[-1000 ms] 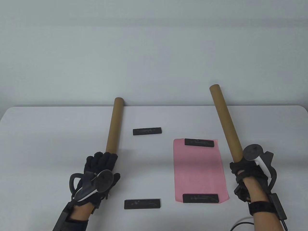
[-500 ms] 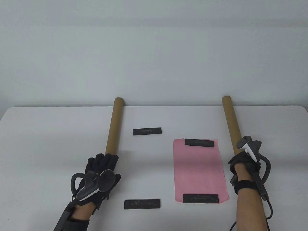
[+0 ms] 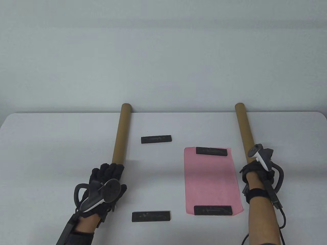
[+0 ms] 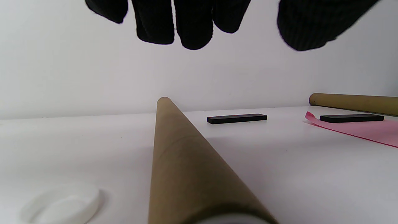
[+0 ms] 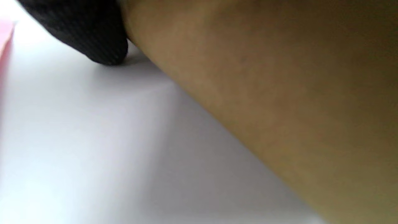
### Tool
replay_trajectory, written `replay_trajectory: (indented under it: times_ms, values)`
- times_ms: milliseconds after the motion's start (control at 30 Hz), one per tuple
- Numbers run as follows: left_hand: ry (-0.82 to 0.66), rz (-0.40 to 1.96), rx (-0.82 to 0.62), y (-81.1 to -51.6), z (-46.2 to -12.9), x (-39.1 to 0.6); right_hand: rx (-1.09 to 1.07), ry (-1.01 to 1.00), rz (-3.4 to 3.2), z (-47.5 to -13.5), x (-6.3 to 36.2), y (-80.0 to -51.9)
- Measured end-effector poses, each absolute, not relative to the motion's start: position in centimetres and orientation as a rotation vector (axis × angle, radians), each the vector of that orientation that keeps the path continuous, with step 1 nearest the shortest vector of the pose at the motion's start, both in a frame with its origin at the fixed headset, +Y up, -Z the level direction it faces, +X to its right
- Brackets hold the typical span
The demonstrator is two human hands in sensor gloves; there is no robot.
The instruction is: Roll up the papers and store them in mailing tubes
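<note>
Two brown mailing tubes lie lengthwise on the white table. My left hand (image 3: 109, 172) hovers over the near end of the left tube (image 3: 122, 132). In the left wrist view its fingers (image 4: 192, 21) hang spread above that tube (image 4: 177, 161) without touching it. My right hand (image 3: 255, 170) grips the near end of the right tube (image 3: 244, 130). In the right wrist view a fingertip (image 5: 90, 37) presses on that tube (image 5: 279, 93), which fills the view. A pink paper (image 3: 212, 178) lies flat between the tubes, held by black bars at its far (image 3: 211, 151) and near (image 3: 213, 210) ends.
Two more black bars lie bare on the table, one far (image 3: 156, 139) and one near (image 3: 151, 216), between the left tube and the paper. A white round cap (image 4: 62, 203) lies on the table left of the left tube. The table's far edge (image 3: 178, 112) meets the wall.
My right hand has lowered the right tube from a raised tilt down flat on the table and shifted a little left and farther from me. My left hand has barely moved.
</note>
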State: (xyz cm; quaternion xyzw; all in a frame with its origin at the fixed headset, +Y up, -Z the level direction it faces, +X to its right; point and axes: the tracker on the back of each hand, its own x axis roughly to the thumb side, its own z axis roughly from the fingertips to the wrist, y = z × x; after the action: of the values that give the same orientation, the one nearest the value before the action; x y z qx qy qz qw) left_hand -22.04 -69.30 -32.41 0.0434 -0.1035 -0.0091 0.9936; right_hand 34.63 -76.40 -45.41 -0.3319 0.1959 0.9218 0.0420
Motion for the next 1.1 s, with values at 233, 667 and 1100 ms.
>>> replay_trajectory:
  times_ms: [233,667,1100]
  values:
    - [-0.222,-0.015,0.073,-69.3,-32.5,-22.0,-1.01,0.624,2.827,-45.4,34.6,-76.3]
    - [-0.252,-0.014,0.083,-69.1,-32.1,-21.2,-0.379,-0.038,3.142,-40.4,27.6,-66.6]
    - [-0.257,-0.011,0.075,-69.1,-32.2,-21.3,0.505,-0.542,2.942,-28.8,21.8,-66.9]
